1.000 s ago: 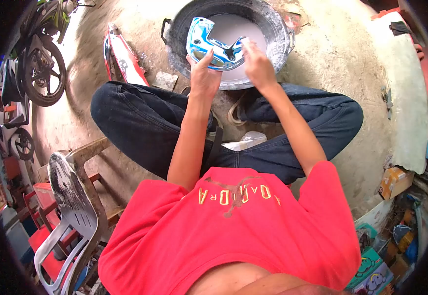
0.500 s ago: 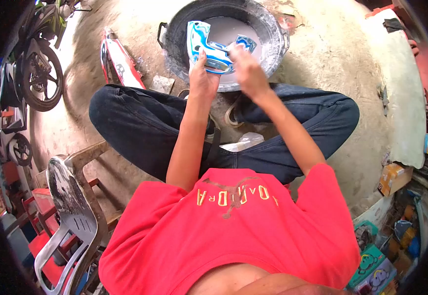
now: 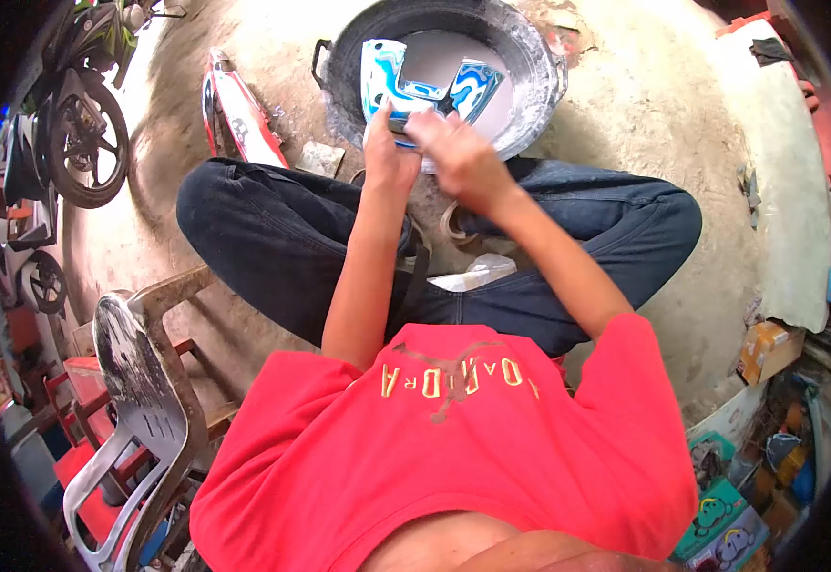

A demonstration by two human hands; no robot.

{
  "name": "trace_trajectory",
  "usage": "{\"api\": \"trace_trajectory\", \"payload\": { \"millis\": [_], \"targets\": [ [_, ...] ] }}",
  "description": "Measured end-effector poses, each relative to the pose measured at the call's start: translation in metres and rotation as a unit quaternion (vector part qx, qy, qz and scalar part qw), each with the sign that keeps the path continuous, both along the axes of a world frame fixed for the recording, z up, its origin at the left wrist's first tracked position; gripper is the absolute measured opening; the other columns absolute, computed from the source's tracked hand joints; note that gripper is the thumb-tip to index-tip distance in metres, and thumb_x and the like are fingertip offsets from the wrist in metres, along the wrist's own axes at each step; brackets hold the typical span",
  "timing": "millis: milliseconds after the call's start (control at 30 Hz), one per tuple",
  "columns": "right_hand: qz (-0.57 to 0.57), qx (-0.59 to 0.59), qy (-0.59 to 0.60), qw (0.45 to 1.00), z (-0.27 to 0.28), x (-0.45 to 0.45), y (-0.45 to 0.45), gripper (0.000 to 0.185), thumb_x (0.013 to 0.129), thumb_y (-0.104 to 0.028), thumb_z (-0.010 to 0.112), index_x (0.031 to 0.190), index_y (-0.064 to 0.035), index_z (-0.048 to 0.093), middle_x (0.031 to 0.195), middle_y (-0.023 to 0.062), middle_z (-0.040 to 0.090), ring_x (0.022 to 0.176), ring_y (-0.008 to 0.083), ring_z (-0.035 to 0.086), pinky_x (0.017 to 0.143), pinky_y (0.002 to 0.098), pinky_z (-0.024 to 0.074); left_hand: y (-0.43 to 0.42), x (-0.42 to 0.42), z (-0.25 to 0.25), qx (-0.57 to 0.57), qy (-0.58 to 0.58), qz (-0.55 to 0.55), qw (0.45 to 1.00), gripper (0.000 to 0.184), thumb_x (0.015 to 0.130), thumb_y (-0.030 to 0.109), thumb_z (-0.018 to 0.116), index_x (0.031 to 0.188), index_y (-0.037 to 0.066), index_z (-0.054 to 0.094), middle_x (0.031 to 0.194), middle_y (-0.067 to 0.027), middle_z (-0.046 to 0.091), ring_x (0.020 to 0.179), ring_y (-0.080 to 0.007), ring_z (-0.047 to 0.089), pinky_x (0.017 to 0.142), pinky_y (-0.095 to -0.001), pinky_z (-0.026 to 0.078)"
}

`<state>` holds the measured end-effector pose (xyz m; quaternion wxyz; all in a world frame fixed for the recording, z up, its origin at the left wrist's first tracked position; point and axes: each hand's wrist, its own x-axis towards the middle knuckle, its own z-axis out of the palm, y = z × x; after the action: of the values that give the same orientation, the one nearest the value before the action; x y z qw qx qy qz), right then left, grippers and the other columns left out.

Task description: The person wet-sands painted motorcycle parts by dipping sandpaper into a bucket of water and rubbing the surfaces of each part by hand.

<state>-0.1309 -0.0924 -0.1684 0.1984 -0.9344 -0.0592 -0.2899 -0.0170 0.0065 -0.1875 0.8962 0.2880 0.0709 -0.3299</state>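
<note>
A U-shaped plastic panel (image 3: 391, 81) with a blue, white and black swirl pattern is held up over a black tub (image 3: 347, 57) of cloudy whitish water. My left hand (image 3: 391, 157) grips its lower left part, thumb on the patterned face and the fingers mostly behind it. Across the panel's lower edge, close to my left thumb, lies my right hand (image 3: 463, 162). Its fingers are bunched together and blurred by motion; whatever they hold is hidden. The panel's right arm shows past the right hand.
A red and white panel (image 3: 253, 138) lies on the concrete floor beside a flat pale piece (image 3: 320, 158). A motorcycle (image 3: 82, 143) stands at the left, above a worn chair (image 3: 143, 381). Cardboard box (image 3: 766, 351) and coloured cartons (image 3: 720, 520) are at the right.
My right hand has moved left and slightly down along the panel, uncovering more of its right arm. My left hand keeps its grip in about the same place.
</note>
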Motion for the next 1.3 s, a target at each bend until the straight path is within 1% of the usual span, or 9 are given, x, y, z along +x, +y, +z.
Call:
{"api": "trace_trajectory", "payload": {
  "millis": [100, 167, 367, 500, 667, 767, 900, 1100, 1300],
  "targets": [
    [-0.141, 0.154, 0.010, 0.978, -0.014, 0.020, -0.058, 0.034, 0.093, -0.008, 0.051, 0.123, 0.0026, 0.063, 0.125, 0.0244, 0.066, 0.114, 0.0412, 0.063, 0.098, 0.0488, 0.0496, -0.003, -0.005, 0.002, 0.043, -0.023, 0.036, 0.998, 0.032, 0.105, 0.023, 0.053, 0.131, 0.005, 0.054, 0.123, -0.0112, 0.064, 0.113, -0.0268, 0.064, 0.097, -0.0473, 0.053],
    [-0.217, 0.072, 0.002, 0.974, -0.037, 0.020, -0.073, 0.034, 0.094, -0.006, 0.049, 0.124, 0.0049, 0.061, 0.125, 0.0271, 0.064, 0.115, 0.0425, 0.062, 0.098, 0.0486, 0.0499, -0.006, -0.010, 0.012, 0.070, -0.029, 0.041, 0.996, 0.031, 0.105, 0.024, 0.053, 0.131, 0.006, 0.055, 0.121, -0.0107, 0.065, 0.111, -0.0260, 0.065, 0.096, -0.0467, 0.054],
    [0.034, -0.052, -0.028, 0.998, -0.004, -0.002, 0.006, 0.042, 0.091, -0.006, 0.050, 0.131, 0.0031, 0.060, 0.132, 0.0237, 0.064, 0.122, 0.0362, 0.063, 0.104, 0.0453, 0.0495, 0.012, 0.004, -0.009, 0.046, -0.020, 0.011, 0.999, 0.031, 0.107, 0.024, 0.051, 0.132, 0.004, 0.054, 0.121, -0.0127, 0.066, 0.114, -0.0292, 0.064, 0.102, -0.0482, 0.050],
    [-0.172, 0.090, -0.044, 0.980, -0.012, 0.030, -0.051, 0.037, 0.096, -0.012, 0.051, 0.130, 0.0011, 0.059, 0.120, 0.0236, 0.066, 0.104, 0.0412, 0.065, 0.093, 0.0472, 0.0520, 0.008, -0.003, 0.014, 0.050, -0.076, 0.070, 0.993, 0.031, 0.106, 0.021, 0.051, 0.132, 0.004, 0.054, 0.121, -0.0121, 0.066, 0.114, -0.0285, 0.064, 0.102, -0.0471, 0.050],
    [-0.010, 0.026, 0.004, 1.000, -0.001, -0.003, 0.018, 0.044, 0.092, -0.005, 0.051, 0.135, 0.0013, 0.058, 0.137, 0.0219, 0.062, 0.129, 0.0344, 0.059, 0.108, 0.0518, 0.0430, 0.010, -0.001, 0.005, 0.055, -0.094, 0.046, 0.993, 0.031, 0.106, 0.021, 0.052, 0.132, 0.004, 0.053, 0.121, -0.0113, 0.066, 0.111, -0.0276, 0.066, 0.097, -0.0455, 0.053],
    [-0.058, -0.044, -0.001, 0.997, -0.002, 0.006, -0.005, 0.042, 0.093, -0.006, 0.051, 0.134, 0.0009, 0.059, 0.137, 0.0215, 0.062, 0.130, 0.0332, 0.058, 0.110, 0.0529, 0.0404, 0.015, -0.002, 0.008, 0.046, -0.095, 0.034, 0.994, 0.032, 0.105, 0.022, 0.054, 0.132, 0.004, 0.054, 0.120, -0.0109, 0.066, 0.110, -0.0271, 0.066, 0.096, -0.0450, 0.053],
    [-0.199, 0.082, -0.021, 0.976, -0.030, 0.026, -0.057, 0.037, 0.097, -0.006, 0.049, 0.132, 0.0016, 0.060, 0.131, 0.0237, 0.063, 0.122, 0.0411, 0.060, 0.106, 0.0543, 0.0413, 0.010, -0.007, 0.017, 0.067, -0.094, 0.030, 0.993, 0.031, 0.105, 0.023, 0.055, 0.131, 0.005, 0.055, 0.121, -0.0099, 0.066, 0.111, -0.0259, 0.066, 0.099, -0.0452, 0.052],
    [-0.014, -0.005, -0.022, 1.000, -0.009, 0.007, 0.010, 0.041, 0.093, -0.005, 0.052, 0.134, 0.0006, 0.058, 0.134, 0.0228, 0.062, 0.120, 0.0397, 0.061, 0.102, 0.0493, 0.0471, 0.014, 0.000, -0.008, 0.051, -0.077, 0.013, 0.996, 0.034, 0.105, 0.023, 0.055, 0.133, 0.004, 0.054, 0.121, -0.0088, 0.065, 0.109, -0.0236, 0.066, 0.098, -0.0441, 0.052],
    [-0.118, 0.121, -0.008, 0.986, -0.035, 0.020, -0.035, 0.038, 0.094, -0.010, 0.051, 0.127, 0.0055, 0.059, 0.129, 0.0269, 0.062, 0.116, 0.0450, 0.060, 0.102, 0.0497, 0.0453, 0.007, 0.000, -0.004, 0.084, -0.113, 0.067, 0.988, 0.032, 0.104, 0.019, 0.055, 0.132, 0.004, 0.054, 0.119, -0.0103, 0.065, 0.108, -0.0257, 0.066, 0.094, -0.0430, 0.054]
  ]
}}
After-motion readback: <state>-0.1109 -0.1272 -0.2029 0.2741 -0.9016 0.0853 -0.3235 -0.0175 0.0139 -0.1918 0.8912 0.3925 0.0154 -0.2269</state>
